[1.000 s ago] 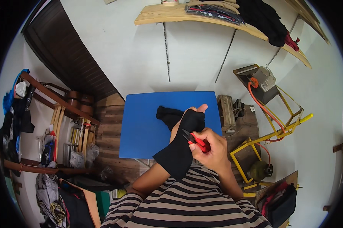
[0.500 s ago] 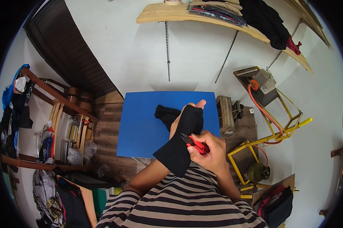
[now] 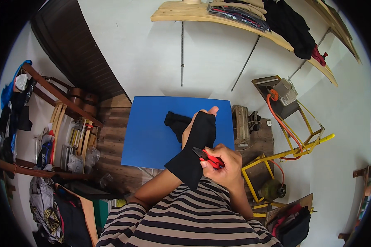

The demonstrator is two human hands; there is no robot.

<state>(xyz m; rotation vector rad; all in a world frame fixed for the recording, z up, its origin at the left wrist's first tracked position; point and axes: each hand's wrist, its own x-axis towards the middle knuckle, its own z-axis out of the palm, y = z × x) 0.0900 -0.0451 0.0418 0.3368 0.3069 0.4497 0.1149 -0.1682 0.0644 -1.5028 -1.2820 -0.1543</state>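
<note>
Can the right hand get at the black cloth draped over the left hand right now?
Probably yes, at least with the red-handled snips it holds: their blades point at the black cloth beside the right hand, and nothing visible stands between.

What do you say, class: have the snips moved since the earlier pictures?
Yes, slightly: judged against the table, the snips in the right hand now sit a little closer to its near edge, toward the person.
</note>
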